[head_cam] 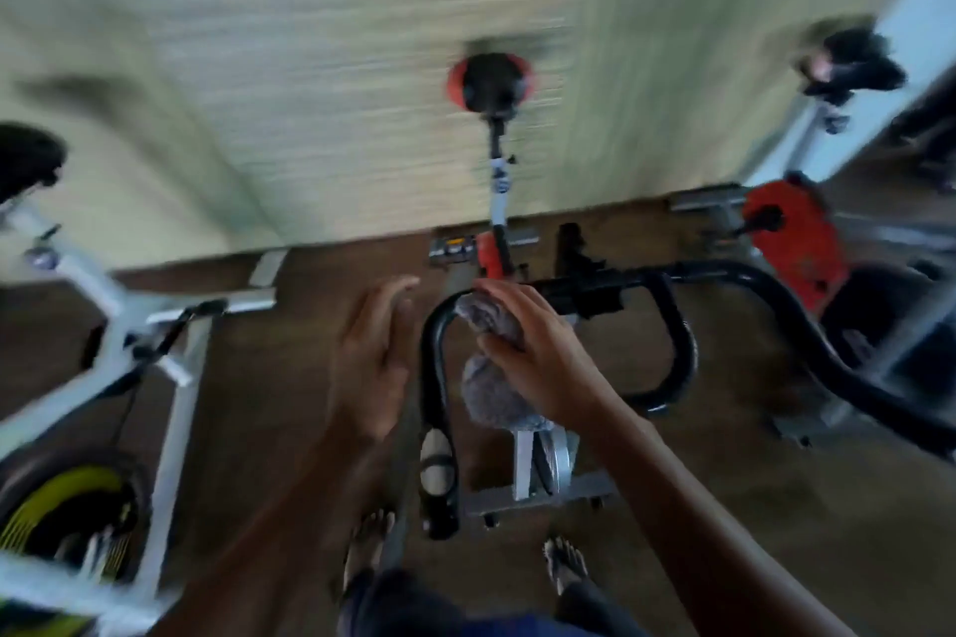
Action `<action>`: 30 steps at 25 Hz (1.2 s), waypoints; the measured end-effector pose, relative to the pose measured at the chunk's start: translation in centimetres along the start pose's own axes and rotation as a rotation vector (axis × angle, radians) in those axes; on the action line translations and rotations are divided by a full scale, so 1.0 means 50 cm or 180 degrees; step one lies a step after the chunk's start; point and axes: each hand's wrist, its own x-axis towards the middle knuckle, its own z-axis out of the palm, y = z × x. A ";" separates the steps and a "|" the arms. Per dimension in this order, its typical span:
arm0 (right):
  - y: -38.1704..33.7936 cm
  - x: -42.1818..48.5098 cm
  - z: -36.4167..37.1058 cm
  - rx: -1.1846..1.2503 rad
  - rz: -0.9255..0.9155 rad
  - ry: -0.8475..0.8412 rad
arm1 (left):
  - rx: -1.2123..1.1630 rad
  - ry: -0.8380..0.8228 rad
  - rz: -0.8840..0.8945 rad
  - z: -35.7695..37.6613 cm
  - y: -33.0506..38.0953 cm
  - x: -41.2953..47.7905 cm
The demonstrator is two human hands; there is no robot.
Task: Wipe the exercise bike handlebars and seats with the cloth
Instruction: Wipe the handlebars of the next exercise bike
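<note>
Two hands sit low-centre in frame. Left hand (372,352): fingers straight, released, holding nothing, just beside the handlebar (430,367); contact unclear. Right hand (538,352): fingers curled over a grey cloth (491,398), pressing its top against the bar's bend, the rest hanging loose inside the loop. Cloth looks soft, light and limp; best wadded in the palm, then wrapped round the tube. Bar looks rigid, glossy, probably slick, and should take firm pressure. Seat (491,83) is upper centre, well apart, not yet reached. Frame is blurred.

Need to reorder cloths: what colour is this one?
Grey; the cloth in the right hand, clearest in the head view.
</note>
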 end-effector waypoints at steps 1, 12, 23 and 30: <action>0.011 -0.008 0.001 0.0061 -0.0097 -0.0184 | 0.0102 0.0096 -0.0214 -0.008 0.015 -0.024; 0.085 -0.172 0.093 0.1082 -0.0959 -0.0555 | -0.0342 0.1019 -0.1649 0.011 0.132 -0.374; 0.111 -0.201 0.178 0.1527 -0.2180 -0.0455 | 0.0347 0.1943 -0.1590 0.091 0.170 -0.388; 0.160 -0.132 0.251 0.1553 -0.2447 -0.0228 | 0.0510 0.2066 -0.1695 0.117 0.179 -0.385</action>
